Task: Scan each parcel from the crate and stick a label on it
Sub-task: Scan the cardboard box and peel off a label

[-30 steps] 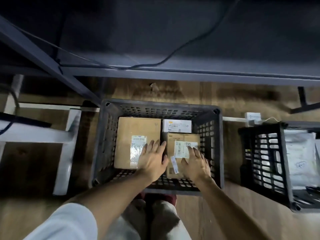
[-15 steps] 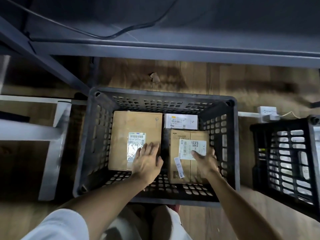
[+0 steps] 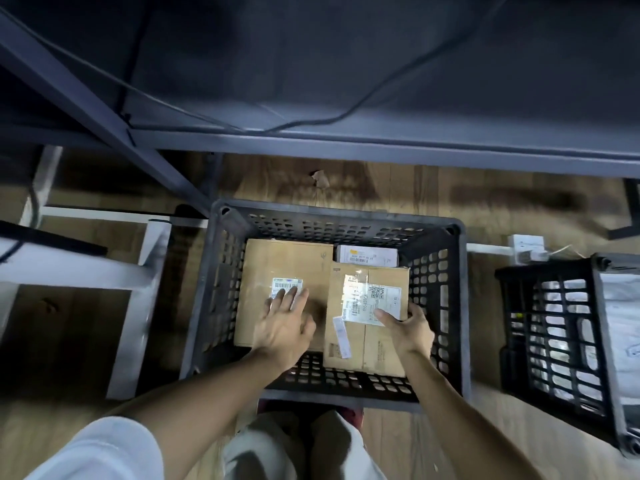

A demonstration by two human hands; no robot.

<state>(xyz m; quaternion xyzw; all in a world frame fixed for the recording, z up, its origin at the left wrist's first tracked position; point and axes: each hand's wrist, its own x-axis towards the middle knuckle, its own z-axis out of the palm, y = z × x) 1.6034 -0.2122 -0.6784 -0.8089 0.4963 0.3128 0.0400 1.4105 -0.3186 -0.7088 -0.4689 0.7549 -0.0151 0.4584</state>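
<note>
Parcel (image 3: 367,317) gripped in right hand (image 3: 410,329)

three cardboard parcels (image 3: 367,327) in grey crate (image 3: 332,223)

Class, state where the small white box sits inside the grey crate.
In the head view, the small white box lies at the grey plastic crate's far right, behind the brown cardboard parcel the right hand grips.

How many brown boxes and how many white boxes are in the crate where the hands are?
In the grey crate:
Brown boxes: 2, the large brown box and the smaller brown box
White boxes: 1, the white box
Total: 3
</note>
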